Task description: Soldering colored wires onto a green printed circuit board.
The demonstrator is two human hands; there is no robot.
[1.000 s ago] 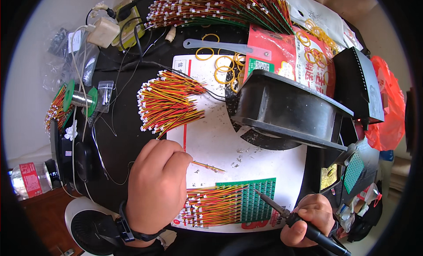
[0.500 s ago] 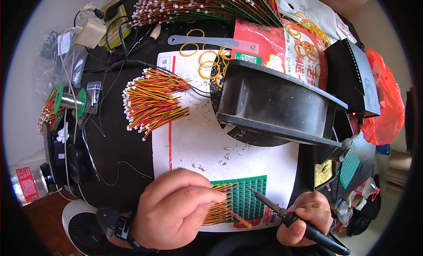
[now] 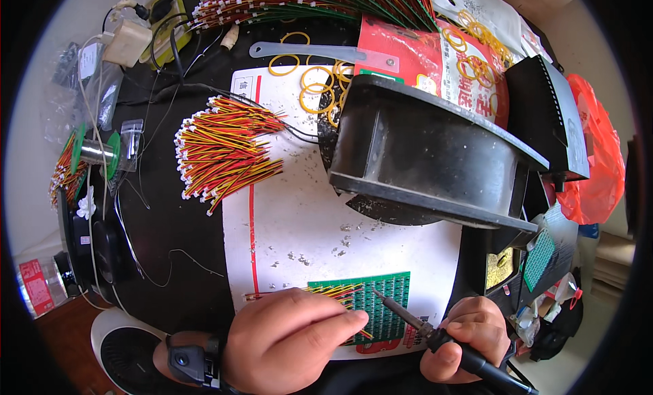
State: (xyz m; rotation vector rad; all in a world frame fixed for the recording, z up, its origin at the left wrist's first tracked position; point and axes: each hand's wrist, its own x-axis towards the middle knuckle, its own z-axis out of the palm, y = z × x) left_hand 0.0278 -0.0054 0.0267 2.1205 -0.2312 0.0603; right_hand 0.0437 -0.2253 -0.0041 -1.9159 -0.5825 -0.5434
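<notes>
Board [image 3: 396, 285] lies on the white sheet [image 3: 326, 255], wires [image 3: 335, 291] crossing its left part. The left hand [image 3: 292, 339] pinches one wire [image 3: 367, 335] over it; the right hand [image 3: 473, 337] grips an iron [image 3: 411, 319], tip over the board's far part.

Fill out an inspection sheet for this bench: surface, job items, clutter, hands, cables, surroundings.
Surface: black table; white sheet with a red stripe, grey metal bits scattered on it.
Job items: green rectangular circuit-board panel, red-and-yellow wires across its left part; black-handled soldering iron, metal tip over the panel, contact unclear.
Clutter: yellow rubber bands.
Left hand: fingers over the panel, wire end poking out; grip hidden.
Right hand: holding the iron.
Cables: black cable at upper left, near white block-shaped adapter.
Surroundings: heap of red-and-yellow wires with white connectors; large black flanged reel; red plastic bag.
</notes>
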